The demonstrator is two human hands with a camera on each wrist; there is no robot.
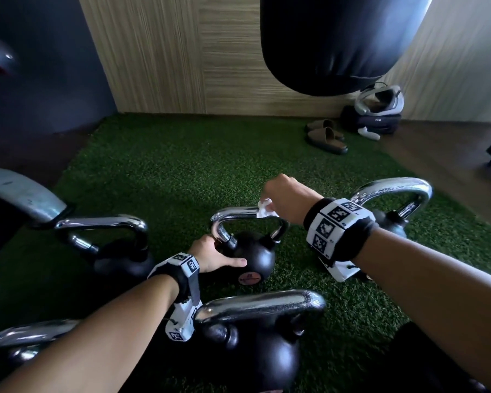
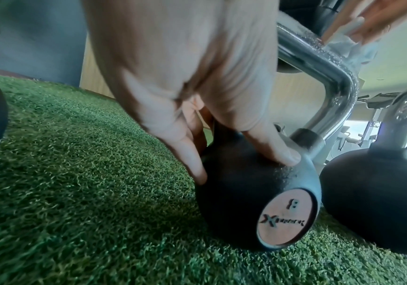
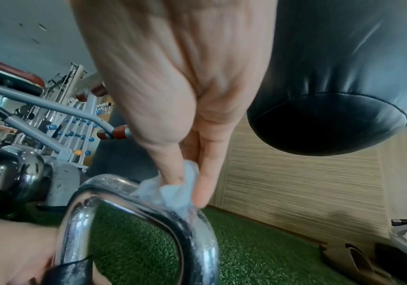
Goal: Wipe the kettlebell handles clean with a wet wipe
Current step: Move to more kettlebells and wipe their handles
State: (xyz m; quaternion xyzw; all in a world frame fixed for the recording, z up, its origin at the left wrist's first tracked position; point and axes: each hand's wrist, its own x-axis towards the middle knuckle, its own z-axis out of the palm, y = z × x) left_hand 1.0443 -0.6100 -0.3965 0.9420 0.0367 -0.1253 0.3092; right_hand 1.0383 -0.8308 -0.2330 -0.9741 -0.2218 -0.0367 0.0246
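Note:
A small black kettlebell (image 1: pixel 253 259) with a chrome handle (image 1: pixel 238 215) stands on the green turf mid-frame. My left hand (image 1: pixel 216 253) grips its round body, thumb (image 2: pixel 280 152) laid across the front and fingers (image 2: pixel 192 165) round the far side. My right hand (image 1: pixel 278 199) pinches a crumpled white wet wipe (image 1: pixel 264 209) and presses it onto the handle's top right bend. In the right wrist view the wipe (image 3: pixel 170 190) sits bunched between thumb and fingers on the chrome bar (image 3: pixel 124 200). In the left wrist view the body (image 2: pixel 246 202) carries a round label marked 8.
Other chrome-handled kettlebells stand close by: one at left (image 1: pixel 119 251), a larger one nearest me (image 1: pixel 255 344), one at right (image 1: pixel 394 205). A black punching bag (image 1: pixel 338 43) hangs ahead. Slippers (image 1: pixel 326 137) and shoes (image 1: pixel 380 106) lie by the wall. A grey machine frame (image 1: pixel 20 194) sits left.

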